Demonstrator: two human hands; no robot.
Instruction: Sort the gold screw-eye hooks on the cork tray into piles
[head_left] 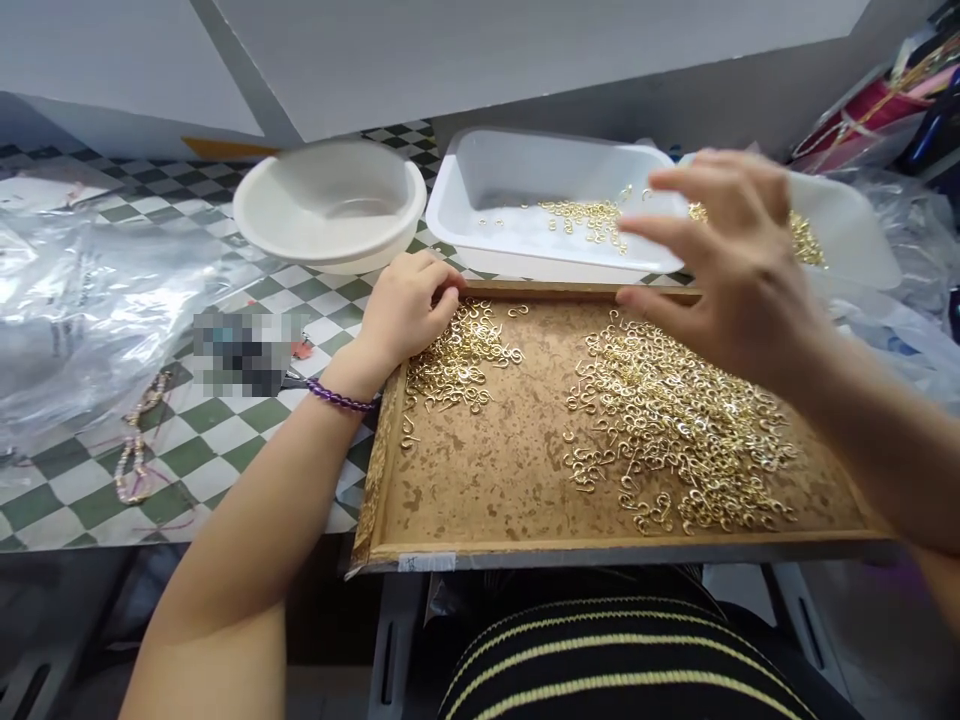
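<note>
Small gold S-shaped hooks lie in a shallow wooden tray (517,450), in a large pile (675,420) at the right and a smaller pile (457,370) at the back left. My left hand (412,305), with a purple bead bracelet at the wrist, rests at the tray's back left corner beside the smaller pile. Its fingers are curled and their tips partly hidden, so what they hold cannot be made out. Raised above the back rim is my right hand (727,250), slightly blurred, fingers spread. A loose gold hook (646,193) shows near its fingertips, over a white tub (502,245) with scattered hooks.
A round white basin (330,250) stands at the back left. Behind my right hand is another white container (862,230) with gold pieces. Clear plastic bags (97,310) and a bead strand (131,460) lie left on the checkered cloth (195,460). A red holder (855,120) stands far right.
</note>
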